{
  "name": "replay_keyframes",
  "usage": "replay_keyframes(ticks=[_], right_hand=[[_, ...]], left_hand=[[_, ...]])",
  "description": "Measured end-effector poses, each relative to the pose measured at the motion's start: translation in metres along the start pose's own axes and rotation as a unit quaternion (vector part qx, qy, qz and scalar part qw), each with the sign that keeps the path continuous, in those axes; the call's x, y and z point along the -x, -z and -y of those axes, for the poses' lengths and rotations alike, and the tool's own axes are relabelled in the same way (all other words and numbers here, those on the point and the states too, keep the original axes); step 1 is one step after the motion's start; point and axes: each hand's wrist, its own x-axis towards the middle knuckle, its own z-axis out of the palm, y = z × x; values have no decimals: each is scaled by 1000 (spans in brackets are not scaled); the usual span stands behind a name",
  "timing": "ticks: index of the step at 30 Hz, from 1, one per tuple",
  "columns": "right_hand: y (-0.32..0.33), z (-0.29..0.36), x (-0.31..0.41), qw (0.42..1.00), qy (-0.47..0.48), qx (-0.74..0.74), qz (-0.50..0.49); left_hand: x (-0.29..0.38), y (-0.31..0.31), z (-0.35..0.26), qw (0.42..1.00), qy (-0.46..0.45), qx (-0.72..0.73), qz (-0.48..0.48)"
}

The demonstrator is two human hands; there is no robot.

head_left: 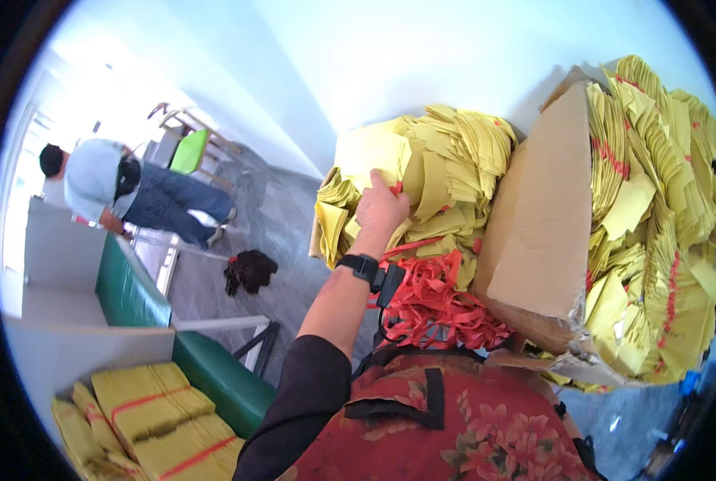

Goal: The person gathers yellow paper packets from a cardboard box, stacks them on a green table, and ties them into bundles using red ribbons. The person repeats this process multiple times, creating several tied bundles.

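My left hand (382, 207) reaches out with its index finger laid on the bright top sheet of a stack of yellow paper envelopes (375, 157). A small red mark or strip shows beside the fingers. Its thumb is hidden, so whether the hand grips the paper cannot be told. More yellow envelopes (457, 159) are heaped against the wall beside it. Below the wrist hangs a tangle of red plastic strapping (433, 300). Part of my right forearm shows by the apron, but the right hand is out of view.
A large cardboard box (532, 210) packed with yellow envelope bundles (674, 180) stands to the right. Tied envelope stacks (147, 400) lie lower left, near a green padded bench (213, 379). Beyond, another person (147, 186) holds a mop (251, 270) on the grey floor. A green chair (188, 151) stands behind.
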Motion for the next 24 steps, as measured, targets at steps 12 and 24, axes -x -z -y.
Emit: replay_keyframes(ticks=[12, 24], right_hand=[[-24, 192, -80, 958, 32, -284, -17], [-18, 236, -129, 774, 86, -616, -122]], left_hand=[[-36, 31, 163, 891, -119, 431, 83], [23, 51, 95, 775, -304, 287, 474]])
